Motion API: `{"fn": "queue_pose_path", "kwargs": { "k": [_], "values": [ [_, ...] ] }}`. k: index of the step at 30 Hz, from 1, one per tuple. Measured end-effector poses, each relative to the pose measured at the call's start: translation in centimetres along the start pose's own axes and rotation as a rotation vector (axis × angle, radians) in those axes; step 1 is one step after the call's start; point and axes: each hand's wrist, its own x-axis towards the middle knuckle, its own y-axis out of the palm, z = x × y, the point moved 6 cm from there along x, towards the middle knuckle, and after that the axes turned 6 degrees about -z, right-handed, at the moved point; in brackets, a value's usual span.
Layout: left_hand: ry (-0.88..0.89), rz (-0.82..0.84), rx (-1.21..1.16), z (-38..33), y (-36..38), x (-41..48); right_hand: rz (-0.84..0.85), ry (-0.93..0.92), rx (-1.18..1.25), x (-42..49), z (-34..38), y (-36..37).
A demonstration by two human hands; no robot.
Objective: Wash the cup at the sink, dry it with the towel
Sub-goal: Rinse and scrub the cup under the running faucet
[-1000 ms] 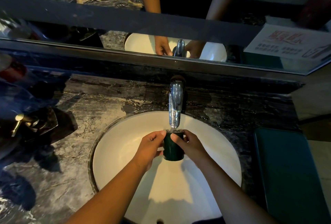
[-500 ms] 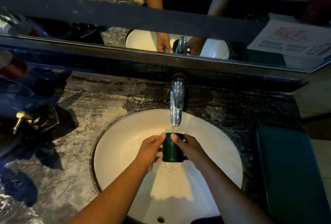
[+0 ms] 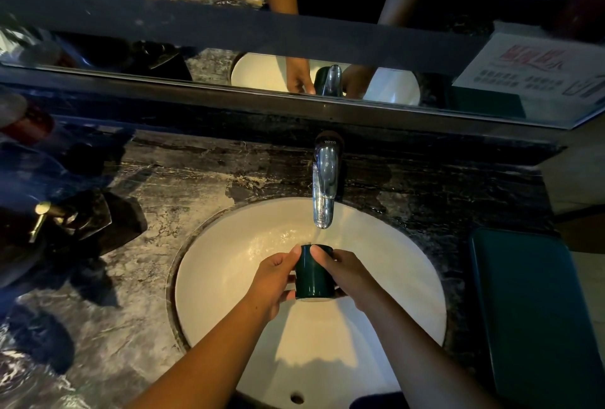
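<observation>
1. You're in the wash step: both hands, left hand (image 3: 273, 277) and right hand (image 3: 347, 274), fingers wrapped round the cup (image 3: 313, 274), over the sink (image 3: 409, 277), just below the faucet (image 3: 324, 192).
2. Cup: dark green, glossy, upright.
3. Next likely calls for a rinse, then drying (towel probably the green slab (image 3: 537, 310) on your right).

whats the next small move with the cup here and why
Probably raise the cup a little toward the faucet spout. Both the left hand and right hand hold it upright just below the spout, over the sink, so rinsing looks unfinished.
</observation>
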Motion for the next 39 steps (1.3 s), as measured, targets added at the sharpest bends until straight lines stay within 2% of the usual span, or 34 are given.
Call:
{"fn": "queue_pose_path", "kwargs": {
  "k": [7, 14, 20, 26, 32, 39],
  "values": [
    [0.048, 0.038, -0.017, -0.9, 0.3, -0.3, -0.104, -0.041, -0.058, 0.4, 1.0, -0.6],
    [0.019, 0.033, -0.109, -1.5, 1.3, 0.3, -0.246, -0.110, -0.114, 0.8, 3.9, -0.8],
    [0.028, 0.063, -0.186, -2.7, 2.0, 0.6, -0.295, -0.103, -0.025, 1.4, 4.8, -0.9],
    [0.046, 0.074, -0.228, -3.8, 2.5, 0.6, -0.218, -0.182, -0.017, 1.1, 6.2, 0.2],
    [0.039, 0.058, -0.229, -3.0, 1.8, 0.7, -0.183, -0.158, -0.048, 1.1, 6.2, 0.7],
    [0.025, 0.056, -0.287, -2.4, 1.2, 0.5, -0.164, 0.015, 0.192, 1.1, 4.6, 0.3]
  ]
}}
